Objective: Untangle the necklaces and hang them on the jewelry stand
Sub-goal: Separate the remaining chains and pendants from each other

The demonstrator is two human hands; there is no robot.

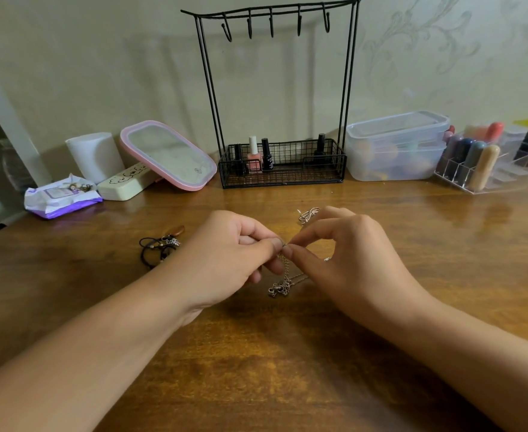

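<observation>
My left hand and my right hand meet over the middle of the wooden table, both pinching a thin silver chain necklace between thumb and fingertips. Its tangled end and clasp hang down onto the table below my fingers. A second silver chain lies bunched just behind my right hand. A black cord necklace with a brown pendant lies to the left of my left hand. The black wire jewelry stand rises at the back centre, its several hooks bare.
The stand's basket holds nail polish bottles. Left of it lean a pink-framed mirror, a white roll, a cream case and a wipes pack. A lidded plastic box and a clear organizer stand right.
</observation>
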